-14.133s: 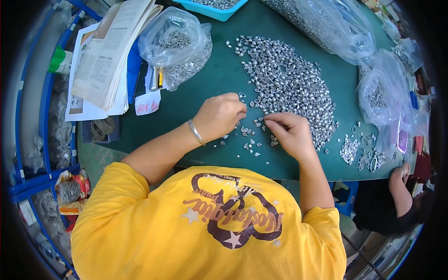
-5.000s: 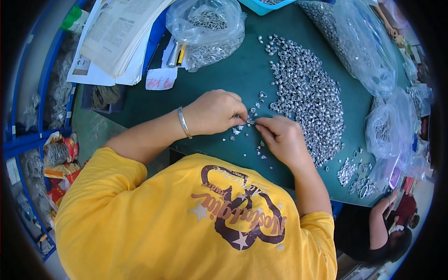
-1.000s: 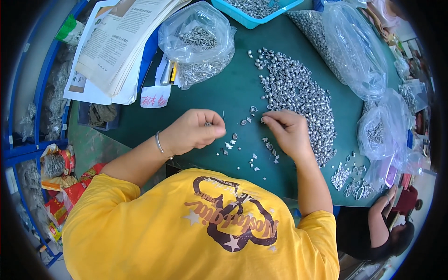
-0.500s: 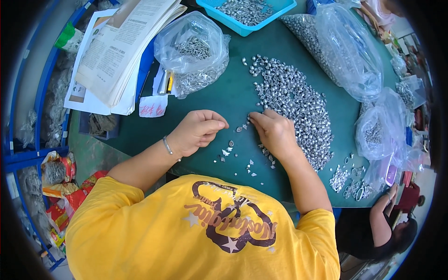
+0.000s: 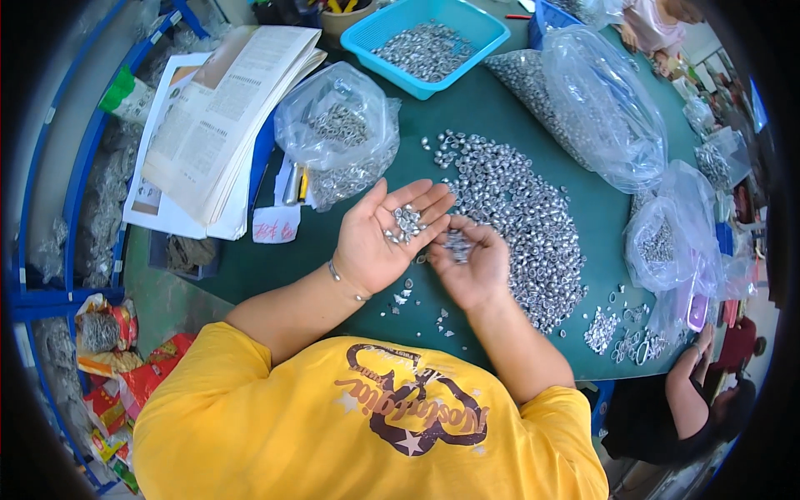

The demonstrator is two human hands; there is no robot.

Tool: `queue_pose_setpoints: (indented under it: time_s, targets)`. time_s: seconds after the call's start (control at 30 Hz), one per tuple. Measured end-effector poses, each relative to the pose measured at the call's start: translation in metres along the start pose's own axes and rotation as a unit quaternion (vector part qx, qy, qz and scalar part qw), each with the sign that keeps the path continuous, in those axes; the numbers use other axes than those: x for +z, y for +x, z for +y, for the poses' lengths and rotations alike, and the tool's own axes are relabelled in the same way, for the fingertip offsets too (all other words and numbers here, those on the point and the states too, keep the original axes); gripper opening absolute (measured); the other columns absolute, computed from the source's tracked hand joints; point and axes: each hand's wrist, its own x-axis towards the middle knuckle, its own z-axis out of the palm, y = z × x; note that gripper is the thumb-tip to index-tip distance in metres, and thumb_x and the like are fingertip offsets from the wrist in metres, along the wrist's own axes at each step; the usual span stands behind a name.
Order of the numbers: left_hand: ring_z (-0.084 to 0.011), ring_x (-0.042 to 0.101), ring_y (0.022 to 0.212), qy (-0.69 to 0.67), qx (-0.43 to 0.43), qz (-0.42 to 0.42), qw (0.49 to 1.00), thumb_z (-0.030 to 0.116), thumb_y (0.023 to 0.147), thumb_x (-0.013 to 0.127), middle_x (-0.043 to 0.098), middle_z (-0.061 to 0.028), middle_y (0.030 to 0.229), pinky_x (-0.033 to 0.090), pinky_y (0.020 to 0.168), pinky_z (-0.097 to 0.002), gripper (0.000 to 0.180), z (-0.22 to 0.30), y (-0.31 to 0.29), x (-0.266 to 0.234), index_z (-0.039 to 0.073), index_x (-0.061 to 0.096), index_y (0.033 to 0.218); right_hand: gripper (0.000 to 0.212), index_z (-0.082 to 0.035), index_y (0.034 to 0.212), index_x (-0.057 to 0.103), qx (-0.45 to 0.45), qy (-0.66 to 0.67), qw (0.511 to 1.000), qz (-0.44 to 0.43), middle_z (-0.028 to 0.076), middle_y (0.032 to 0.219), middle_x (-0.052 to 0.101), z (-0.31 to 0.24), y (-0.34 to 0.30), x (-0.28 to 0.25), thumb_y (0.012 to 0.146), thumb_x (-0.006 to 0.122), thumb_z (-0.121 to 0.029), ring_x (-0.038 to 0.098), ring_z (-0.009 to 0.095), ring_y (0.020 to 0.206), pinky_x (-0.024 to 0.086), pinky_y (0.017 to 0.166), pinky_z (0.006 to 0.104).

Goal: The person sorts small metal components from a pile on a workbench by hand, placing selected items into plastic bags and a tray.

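My left hand (image 5: 379, 237) is turned palm up with its fingers stretched, holding a small heap of silver metal pieces (image 5: 405, 223). Close against its fingertips, my right hand (image 5: 475, 262) is cupped, palm up, its fingers curled around more silver pieces (image 5: 457, 245), which are blurred. Just beyond the right hand spreads a large pile of small, shiny, rounded metal pieces (image 5: 525, 217), some looking hollow like oval rings. Small flakes and scraps (image 5: 403, 296) lie on the green tabletop (image 5: 350, 312) nearer my body.
A blue basket (image 5: 360, 42) of metal pieces stands at the back. Filled clear bags (image 5: 333, 125) (image 5: 604, 108) sit left and right of it. Newspapers (image 5: 218, 125) are stacked at left; small rings and scraps (image 5: 602, 329) lie at right. Another person (image 5: 683, 408) sits at lower right.
Both hands have turned palm up and come together, now showing silver pieces in them. Before, they were apart with fingers pinched over the table. The view has shifted slightly.
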Motion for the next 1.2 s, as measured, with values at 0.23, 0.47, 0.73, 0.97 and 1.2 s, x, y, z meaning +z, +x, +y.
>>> queue_pose_setpoints:
  time_s: [0.23,0.47,0.73,0.97,1.2]
  targets:
    - [-0.0180,0.045,0.112,0.464,0.226,-0.137,0.846,0.034,0.095,0.018,0.048,-0.0185,0.122,0.032,0.094,-0.0301,0.052,-0.034,0.016,0.011,-0.002,0.027,0.133,0.036,-0.003,0.111,0.047,-0.021,0.227,0.956,-0.186,0.017,0.114,0.049,0.025,0.014,-0.007,0.088,0.032,-0.025,0.041,0.030,0.114,0.029,0.101,0.0420]
    - [-0.0268,0.046,0.111,0.436,0.300,-0.196,0.826,0.023,0.093,0.034,0.045,-0.0247,0.121,0.033,0.094,-0.0379,0.048,-0.054,0.021,0.022,-0.001,0.021,0.132,0.038,-0.007,0.117,0.041,0.025,0.196,0.971,-0.136,0.016,0.122,0.042,0.010,0.000,-0.006,0.088,0.035,-0.031,0.038,0.029,0.119,0.029,0.101,0.0407]
    - [-0.0088,0.041,0.058,0.398,0.288,-0.102,0.865,0.017,0.094,0.036,0.049,-0.0059,0.074,0.034,0.049,-0.0188,0.024,-0.034,0.011,0.020,0.002,0.046,0.110,0.030,-0.016,0.072,0.045,-0.060,0.059,0.996,-0.013,0.000,0.061,0.044,-0.052,-0.023,-0.037,0.088,0.046,-0.042,0.035,0.009,0.044,0.022,0.035,0.0207]
    - [-0.0061,0.040,0.054,0.421,0.256,-0.006,0.870,0.013,0.092,0.038,0.047,-0.0024,0.069,0.032,0.047,-0.0175,0.019,-0.011,0.001,0.003,0.003,0.051,0.102,0.040,-0.013,0.059,0.035,-0.644,0.016,0.763,0.043,0.001,0.054,0.036,-0.253,-0.099,-0.051,0.092,0.034,-0.035,0.034,0.015,0.046,0.029,0.041,0.0295]
    - [-0.0054,0.040,0.054,0.418,0.252,0.016,0.873,0.012,0.092,0.039,0.047,-0.0020,0.069,0.031,0.046,-0.0173,0.018,-0.001,-0.008,-0.006,0.002,0.051,0.101,0.031,-0.001,0.109,0.057,-0.658,-0.143,0.716,0.183,0.015,0.112,0.055,-0.342,-0.083,-0.126,0.091,0.035,-0.015,0.044,0.023,0.112,0.028,0.100,0.0321]
